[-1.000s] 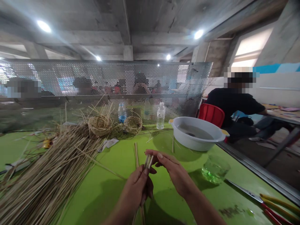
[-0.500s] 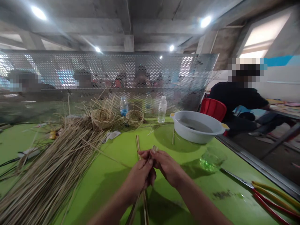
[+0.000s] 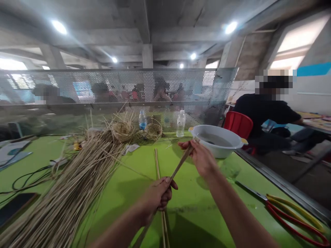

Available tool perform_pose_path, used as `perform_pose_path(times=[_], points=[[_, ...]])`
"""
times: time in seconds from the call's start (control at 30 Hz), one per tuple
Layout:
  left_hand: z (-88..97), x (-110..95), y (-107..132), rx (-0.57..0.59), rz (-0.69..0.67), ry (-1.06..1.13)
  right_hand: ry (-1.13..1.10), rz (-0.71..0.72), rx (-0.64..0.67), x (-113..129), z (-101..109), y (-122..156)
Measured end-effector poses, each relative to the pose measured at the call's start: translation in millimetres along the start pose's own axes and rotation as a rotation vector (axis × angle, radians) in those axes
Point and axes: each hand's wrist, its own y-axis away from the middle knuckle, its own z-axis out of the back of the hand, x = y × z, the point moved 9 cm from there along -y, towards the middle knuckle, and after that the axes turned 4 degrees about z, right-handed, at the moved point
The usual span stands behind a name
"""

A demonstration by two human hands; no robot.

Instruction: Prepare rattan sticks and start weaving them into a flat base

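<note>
Stretched between my two hands is a thin bundle of flat, straw-coloured weaving strips. My left hand is closed round it lower down, and the tail of the bundle runs on beneath that wrist. Up near the white basin, my right hand pinches the upper end between thumb and fingers. How many strips are in the grip I cannot tell. Under my left hand, a pair of longer strips lies on the green table, pointing away from me.
A large pile of strips covers the left, with woven baskets behind it. A water bottle, a white basin, a clear green-tinted container and red-and-yellow-handled scissors stand or lie rightward. A person sits beyond.
My hands were close together over the strips. Now my right hand has moved up and right along the bundle, drawing it out straight, while my left stays lower. The camera view has shifted slightly.
</note>
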Motion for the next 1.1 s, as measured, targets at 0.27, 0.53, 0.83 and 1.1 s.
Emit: perform_pose_path(times=[0.27, 0.53, 0.83, 1.1], points=[[-22.8, -2, 44, 0.021, 0.041, -0.015, 0.008, 0.076, -0.099, 57, 24, -15], [-41.9, -7, 65, 0.060, 0.044, -0.055, -0.032, 0.080, -0.165, 85, 34, -27], [-27.2, -99, 81, -0.147, -0.305, 0.048, -0.081, -0.046, -0.053, 84, 16, -14], [35.4, -213, 86, -0.404, -0.789, 0.312, -0.007, -0.214, 0.258, 59, -55, 42]])
